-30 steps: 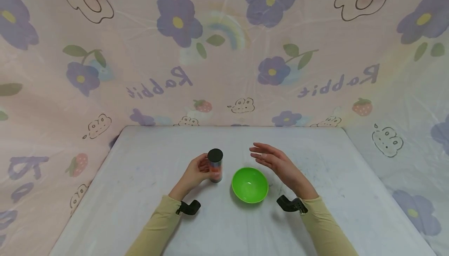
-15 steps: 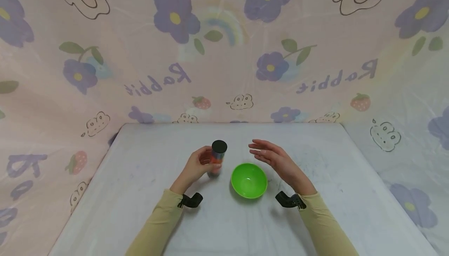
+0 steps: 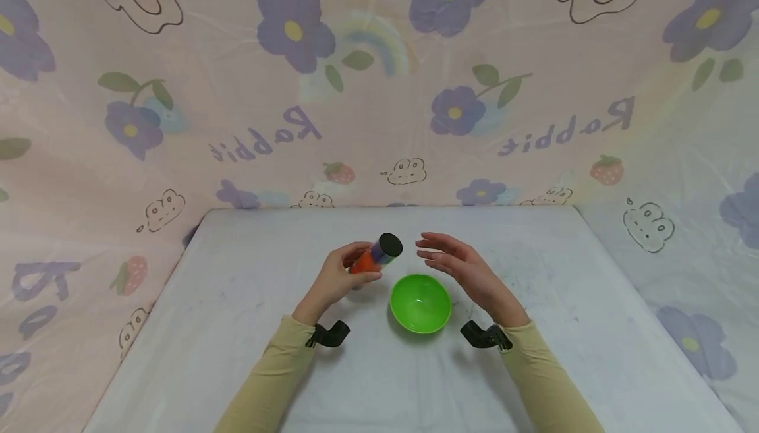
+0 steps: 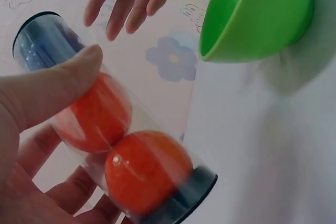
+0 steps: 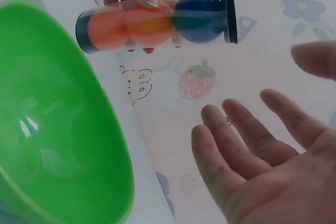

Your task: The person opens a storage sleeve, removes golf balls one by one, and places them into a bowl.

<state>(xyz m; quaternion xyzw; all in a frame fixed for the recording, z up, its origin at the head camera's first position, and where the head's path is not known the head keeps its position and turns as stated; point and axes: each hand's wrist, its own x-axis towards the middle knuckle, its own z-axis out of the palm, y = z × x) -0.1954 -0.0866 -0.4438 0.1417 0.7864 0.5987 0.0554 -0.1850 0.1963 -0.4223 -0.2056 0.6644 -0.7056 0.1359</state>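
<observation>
My left hand (image 3: 338, 279) grips a clear plastic tube (image 3: 377, 256) with black end caps, lifted off the table and tilted to the right. Two orange balls (image 4: 121, 140) and a dark blue ball (image 5: 197, 17) fill the tube (image 5: 157, 20). An empty green bowl (image 3: 420, 303) stands on the table just right of and below the tube. My right hand (image 3: 459, 265) hovers open beyond the bowl, fingers straight and pointing left toward the tube's cap, holding nothing. In the right wrist view its fingers (image 5: 247, 140) sit below the tube.
The white table (image 3: 237, 327) is closed in at the back and both sides by a pink sheet printed with flowers and rabbits (image 3: 379, 90). Black wrist cameras sit on both sleeves (image 3: 329, 335).
The tube stood upright on the table a second ago; my left hand has lifted it and tipped its capped top to the right. My right hand has edged slightly toward it.
</observation>
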